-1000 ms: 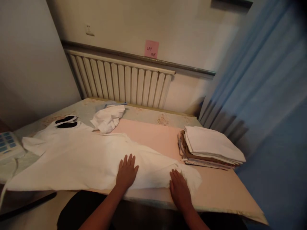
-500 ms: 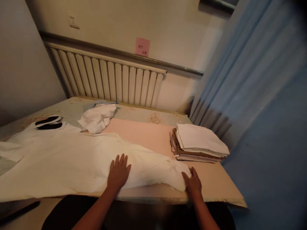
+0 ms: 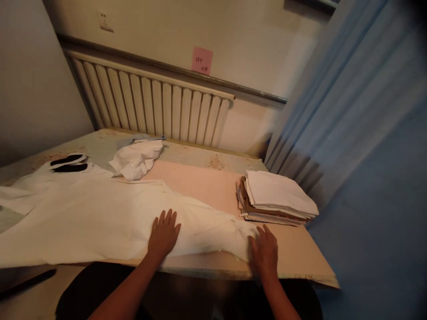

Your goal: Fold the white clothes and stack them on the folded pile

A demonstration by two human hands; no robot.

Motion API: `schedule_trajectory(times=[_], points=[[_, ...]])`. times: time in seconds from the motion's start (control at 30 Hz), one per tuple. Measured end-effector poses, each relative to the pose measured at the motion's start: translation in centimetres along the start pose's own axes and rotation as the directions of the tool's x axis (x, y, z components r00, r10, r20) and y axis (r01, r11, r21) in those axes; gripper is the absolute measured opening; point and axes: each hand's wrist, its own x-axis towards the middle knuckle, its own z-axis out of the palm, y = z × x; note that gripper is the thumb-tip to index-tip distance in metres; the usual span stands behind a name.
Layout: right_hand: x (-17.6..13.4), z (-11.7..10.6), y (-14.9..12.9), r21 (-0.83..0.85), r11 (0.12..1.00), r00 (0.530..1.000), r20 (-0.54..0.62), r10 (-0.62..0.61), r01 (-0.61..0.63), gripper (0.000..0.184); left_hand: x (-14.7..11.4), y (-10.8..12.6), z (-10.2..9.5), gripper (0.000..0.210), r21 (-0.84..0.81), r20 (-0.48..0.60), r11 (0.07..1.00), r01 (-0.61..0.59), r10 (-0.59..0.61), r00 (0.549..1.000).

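Note:
A white garment [image 3: 100, 213] lies spread along the front of the table, with a black-lined opening at its far left. Its body narrows towards the right. My left hand [image 3: 163, 233] rests flat on the middle of it, fingers spread. Over the narrow right end is my right hand [image 3: 265, 251], thumb apart from the fingers and touching the cloth. That end looks bunched and creased beside the thumb. What lies under the right palm is hidden.
A stack of folded cloths [image 3: 280, 195] stands at the right on the pink table cover [image 3: 200, 178]. A crumpled white cloth [image 3: 136, 160] lies behind the garment. A radiator [image 3: 150, 102] runs along the wall, and a blue curtain [image 3: 350, 146] hangs at the right.
My right hand has moved a little left over the garment's end, which now looks shorter and more bunched. My left hand stays flat on the cloth. The view has shifted slightly.

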Motion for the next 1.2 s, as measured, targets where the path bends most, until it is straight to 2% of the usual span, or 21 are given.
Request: schedule_trajectory(times=[0.03,0.1,0.2,0.33,0.7,0.83,0.93,1.0,1.07,1.13,1.2], points=[[0.4,-0.1,-0.6,-0.017,0.997,0.997,0.043,-0.071,0.072,0.039,0.0,0.0,0.0,0.05,0.006,0.001,1.0,-0.001,0.001,1.0],[1.4,0.0,-1.5,-0.034,0.991,0.976,0.183,-0.12,0.129,0.031,0.0,0.0,0.1,0.05,0.013,0.007,1.0,-0.003,0.003,1.0],[3.1,0.7,-2.3,-0.086,0.99,0.924,0.376,-0.068,0.108,0.025,0.0,-0.1,0.1,0.051,0.019,0.017,1.0,-0.001,0.001,1.0],[4.9,1.9,-2.4,-0.124,0.984,0.88,0.473,-0.053,0.126,0.026,0.0,0.0,0.1,0.051,0.023,0.013,1.0,-0.002,0.001,1.0],[4.1,3.7,-1.9,-0.191,0.969,0.912,0.405,-0.064,0.153,0.022,-0.1,0.0,-0.2,0.052,0.056,0.037,0.998,-0.01,0.008,0.999],[4.2,2.4,-2.5,-0.174,0.974,0.933,0.352,-0.075,0.144,0.015,0.0,0.1,-0.3,0.053,0.039,0.04,0.999,-0.001,0.0,0.999],[2.7,0.7,-3.4,-0.06,0.978,0.954,0.239,-0.182,0.202,0.015,0.0,0.1,-0.2,0.052,0.027,0.043,1.0,0.003,-0.004,0.999],[0.9,-0.2,-3.8,0.054,0.95,0.926,0.214,-0.311,0.307,0.015,0.0,0.1,-0.2,0.052,0.016,0.04,1.0,0.001,-0.002,0.999],[-1.1,-0.6,-3.8,0.114,0.91,0.878,0.238,-0.415,0.399,0.015,0.0,0.1,-0.3,0.052,0.014,0.036,1.0,0.0,0.0,0.999],[-2.6,-0.4,-3.3,0.091,0.894,0.857,0.258,-0.446,0.438,0.023,0.0,0.2,-0.3,0.052,0.028,0.036,1.0,-0.003,0.002,0.999],[-3.4,0.2,-2.7,0.023,0.896,0.858,0.281,-0.431,0.443,0.035,0.0,0.2,-0.3,0.052,0.044,0.04,0.999,-0.007,0.005,0.999]])
